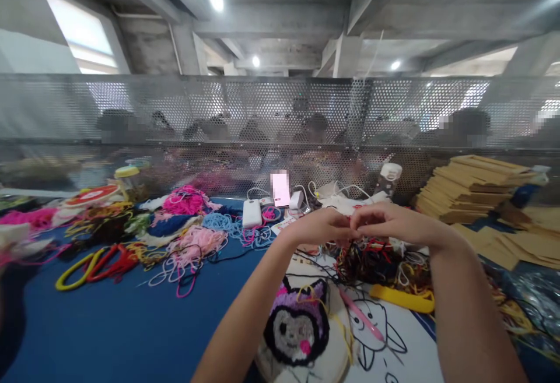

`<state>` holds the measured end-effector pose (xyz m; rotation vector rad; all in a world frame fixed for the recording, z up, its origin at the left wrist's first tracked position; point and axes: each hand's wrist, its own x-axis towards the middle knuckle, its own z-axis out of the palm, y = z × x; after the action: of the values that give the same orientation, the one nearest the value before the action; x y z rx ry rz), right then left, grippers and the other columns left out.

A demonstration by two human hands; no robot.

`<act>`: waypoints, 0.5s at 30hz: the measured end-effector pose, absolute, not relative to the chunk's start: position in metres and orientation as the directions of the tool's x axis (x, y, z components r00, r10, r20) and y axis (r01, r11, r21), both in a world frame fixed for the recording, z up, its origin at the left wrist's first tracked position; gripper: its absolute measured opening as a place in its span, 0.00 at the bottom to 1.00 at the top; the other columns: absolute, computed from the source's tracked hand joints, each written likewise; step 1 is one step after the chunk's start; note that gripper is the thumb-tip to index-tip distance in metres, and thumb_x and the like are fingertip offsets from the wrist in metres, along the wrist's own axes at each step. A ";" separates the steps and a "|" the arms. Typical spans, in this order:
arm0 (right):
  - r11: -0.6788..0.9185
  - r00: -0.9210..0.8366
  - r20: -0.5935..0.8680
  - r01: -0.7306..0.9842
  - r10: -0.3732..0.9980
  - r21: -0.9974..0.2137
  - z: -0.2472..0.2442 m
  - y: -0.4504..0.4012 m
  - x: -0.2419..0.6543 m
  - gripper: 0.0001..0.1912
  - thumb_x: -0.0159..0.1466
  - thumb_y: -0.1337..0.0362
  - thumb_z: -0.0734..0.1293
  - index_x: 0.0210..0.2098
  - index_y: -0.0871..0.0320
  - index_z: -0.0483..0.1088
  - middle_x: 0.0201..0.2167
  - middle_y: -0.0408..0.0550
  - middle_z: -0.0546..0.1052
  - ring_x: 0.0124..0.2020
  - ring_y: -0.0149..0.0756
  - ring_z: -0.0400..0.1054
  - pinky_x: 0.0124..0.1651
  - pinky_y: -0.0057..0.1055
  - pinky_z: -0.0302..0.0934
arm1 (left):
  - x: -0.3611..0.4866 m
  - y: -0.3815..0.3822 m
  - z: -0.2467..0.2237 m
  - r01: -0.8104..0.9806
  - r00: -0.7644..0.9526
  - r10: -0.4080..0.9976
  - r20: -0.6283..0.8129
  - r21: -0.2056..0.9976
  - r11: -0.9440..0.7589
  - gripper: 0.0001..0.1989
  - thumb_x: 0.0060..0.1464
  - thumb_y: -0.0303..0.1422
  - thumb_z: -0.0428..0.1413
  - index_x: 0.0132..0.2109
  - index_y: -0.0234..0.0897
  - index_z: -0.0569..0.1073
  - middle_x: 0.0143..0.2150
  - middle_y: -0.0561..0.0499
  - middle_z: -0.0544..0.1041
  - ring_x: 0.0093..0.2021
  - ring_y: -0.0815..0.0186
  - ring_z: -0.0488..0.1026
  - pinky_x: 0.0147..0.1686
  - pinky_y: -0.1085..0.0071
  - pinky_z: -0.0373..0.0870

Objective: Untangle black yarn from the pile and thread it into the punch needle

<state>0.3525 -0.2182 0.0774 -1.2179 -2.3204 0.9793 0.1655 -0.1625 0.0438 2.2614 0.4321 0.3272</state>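
Observation:
Both hands are raised over a dark tangle of yarn point(367, 263), with their fingertips meeting. My left hand point(326, 225) has its fingers pressed together; whether a thin thread lies in them is too small to tell. My right hand point(389, 221) curls its fingers toward the left one, and its tips are likewise unclear. Below them lies a hoop of cloth point(335, 345) with a tufted black, purple and grey character face point(295, 327). A pink pen-like tool point(361, 315) rests on white cloth bearing a line drawing point(374, 345). Yellow yarn point(345, 336) trails over the hoop.
Yarn bundles in pink point(186, 201), light pink point(199, 242) and blue point(223, 222) lie left. Yellow-handled scissors point(79, 269) are nearby. A lit phone point(280, 188) and white power bank point(251, 214) stand before a perforated metal screen point(262, 115). Brown envelopes point(472, 188) are stacked right.

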 end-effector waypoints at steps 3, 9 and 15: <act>0.377 -0.560 -0.025 0.590 0.828 -0.714 0.075 -0.215 0.354 0.10 0.58 0.59 0.64 0.31 0.59 0.71 0.28 0.44 0.71 0.30 0.32 0.62 0.33 0.29 0.54 | 0.167 -0.161 0.033 0.108 0.901 0.400 0.167 0.807 -0.580 0.15 0.56 0.41 0.50 0.37 0.33 0.72 0.28 0.50 0.73 0.29 0.70 0.70 0.31 0.73 0.64; 0.332 -0.478 0.031 0.561 0.878 -0.758 0.068 -0.210 0.357 0.08 0.58 0.59 0.64 0.33 0.58 0.68 0.28 0.44 0.69 0.30 0.31 0.61 0.31 0.28 0.54 | 0.177 -0.164 0.021 0.018 0.840 0.475 0.262 0.861 -0.508 0.14 0.55 0.41 0.51 0.36 0.33 0.70 0.29 0.51 0.72 0.27 0.72 0.66 0.28 0.74 0.62; 0.268 -0.437 -0.021 0.590 0.899 -0.761 0.066 -0.211 0.364 0.12 0.59 0.56 0.64 0.36 0.58 0.67 0.30 0.45 0.70 0.30 0.31 0.62 0.32 0.29 0.55 | 0.173 -0.163 0.021 0.051 0.791 0.553 0.262 0.872 -0.487 0.17 0.54 0.44 0.51 0.26 0.35 0.66 0.19 0.54 0.68 0.20 0.74 0.62 0.22 0.74 0.56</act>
<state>0.3641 -0.2112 0.0656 -1.3471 -2.1276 1.0001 0.1732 -0.1629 0.0206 2.0084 0.4505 0.6508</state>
